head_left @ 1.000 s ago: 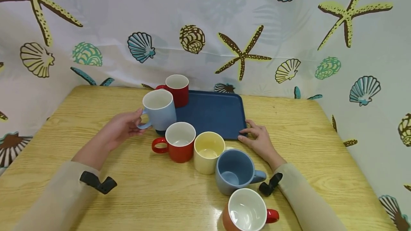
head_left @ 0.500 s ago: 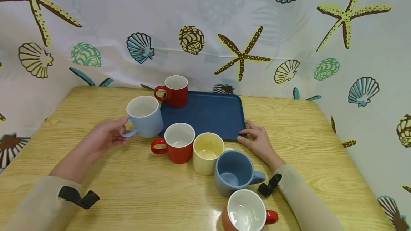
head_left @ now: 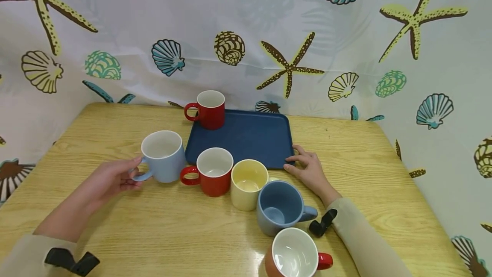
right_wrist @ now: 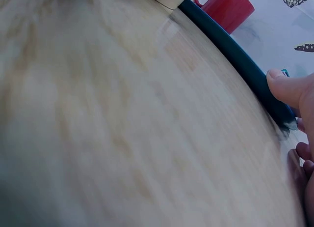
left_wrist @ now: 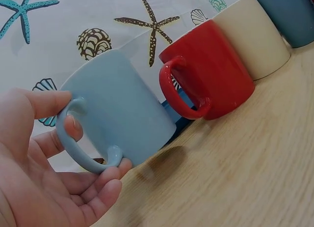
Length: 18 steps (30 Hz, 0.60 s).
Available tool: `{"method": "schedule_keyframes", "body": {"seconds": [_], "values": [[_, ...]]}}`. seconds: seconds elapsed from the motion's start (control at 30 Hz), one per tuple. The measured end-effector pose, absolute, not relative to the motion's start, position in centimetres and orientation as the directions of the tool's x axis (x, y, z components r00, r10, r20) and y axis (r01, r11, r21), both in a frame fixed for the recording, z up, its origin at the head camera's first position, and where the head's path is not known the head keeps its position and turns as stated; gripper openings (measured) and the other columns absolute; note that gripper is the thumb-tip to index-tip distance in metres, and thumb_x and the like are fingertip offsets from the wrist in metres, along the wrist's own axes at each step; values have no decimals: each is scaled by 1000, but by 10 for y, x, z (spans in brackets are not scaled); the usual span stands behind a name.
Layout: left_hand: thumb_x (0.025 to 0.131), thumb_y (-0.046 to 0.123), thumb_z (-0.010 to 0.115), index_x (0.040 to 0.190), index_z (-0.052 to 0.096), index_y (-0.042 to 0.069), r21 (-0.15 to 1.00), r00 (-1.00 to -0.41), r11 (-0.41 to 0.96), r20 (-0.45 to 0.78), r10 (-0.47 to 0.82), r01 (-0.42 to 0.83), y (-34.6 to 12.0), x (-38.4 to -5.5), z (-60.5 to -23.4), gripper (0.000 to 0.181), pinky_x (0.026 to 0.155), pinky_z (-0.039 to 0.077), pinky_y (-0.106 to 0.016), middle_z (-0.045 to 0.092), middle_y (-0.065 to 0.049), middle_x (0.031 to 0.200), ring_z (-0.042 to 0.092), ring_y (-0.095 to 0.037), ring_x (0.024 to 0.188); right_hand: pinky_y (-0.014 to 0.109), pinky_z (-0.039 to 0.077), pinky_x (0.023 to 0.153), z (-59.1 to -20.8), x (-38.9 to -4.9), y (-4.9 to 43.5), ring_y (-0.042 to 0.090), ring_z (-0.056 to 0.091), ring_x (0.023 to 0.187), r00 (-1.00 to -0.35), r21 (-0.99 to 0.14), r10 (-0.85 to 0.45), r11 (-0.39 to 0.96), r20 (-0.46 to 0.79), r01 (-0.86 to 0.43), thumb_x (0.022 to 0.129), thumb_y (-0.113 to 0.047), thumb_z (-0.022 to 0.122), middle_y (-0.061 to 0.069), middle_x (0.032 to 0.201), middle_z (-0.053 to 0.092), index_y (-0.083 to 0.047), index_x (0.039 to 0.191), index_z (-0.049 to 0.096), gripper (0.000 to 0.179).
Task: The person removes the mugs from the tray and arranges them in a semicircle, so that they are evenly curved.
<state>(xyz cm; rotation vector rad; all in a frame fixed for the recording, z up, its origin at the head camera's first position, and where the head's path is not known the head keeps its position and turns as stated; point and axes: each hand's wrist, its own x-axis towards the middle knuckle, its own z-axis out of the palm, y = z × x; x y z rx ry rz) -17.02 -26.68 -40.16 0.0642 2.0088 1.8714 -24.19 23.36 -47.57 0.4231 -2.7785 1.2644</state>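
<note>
My left hand (head_left: 109,178) grips the handle of a light blue mug (left_wrist: 117,104), thumb on top and fingers curled through and under it. The mug hangs slightly above the table, its shadow beneath it, left of a red mug (head_left: 215,178). My right hand (head_left: 309,170) holds the front right corner of a dark blue tray (head_left: 253,136), thumb on the front edge and fingers around the side. Another red mug (head_left: 212,114) stands on the tray's back left corner.
In front of the tray, a row runs rightward and nearer from the red mug: a cream mug (head_left: 247,198), a darker blue mug (head_left: 270,217) and an orange-red mug (head_left: 296,255) with a white inside. A shell-print cloth (head_left: 238,12) hangs behind the wooden table (head_left: 173,238).
My left hand has carried the light blue mug from the tray's left side leftward and nearer. My right hand and the tray have stayed put.
</note>
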Motion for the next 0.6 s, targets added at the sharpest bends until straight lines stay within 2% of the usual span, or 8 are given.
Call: {"method": "schedule_keyframes", "body": {"seconds": [0.37,0.6], "values": [[102,23,37,68,50,8,971,-892,116,-240,384,-211,-287,-145,-406,39,76,52,-35,61,-2,77,64,-20,80,53,25,101,-477,-242,233,27,32,123,-961,-718,-224,642,162,-271,84,-38,67,2,148,33,-14,110,69,35],[103,19,33,69,53,8,972,-857,81,-234,458,-221,-295,-133,-411,40,78,51,-33,65,-2,84,63,-19,82,54,25,100,-478,-242,233,28,31,124,-957,-716,-229,637,178,-286,84,-38,68,2,147,34,-14,109,69,35]]}}
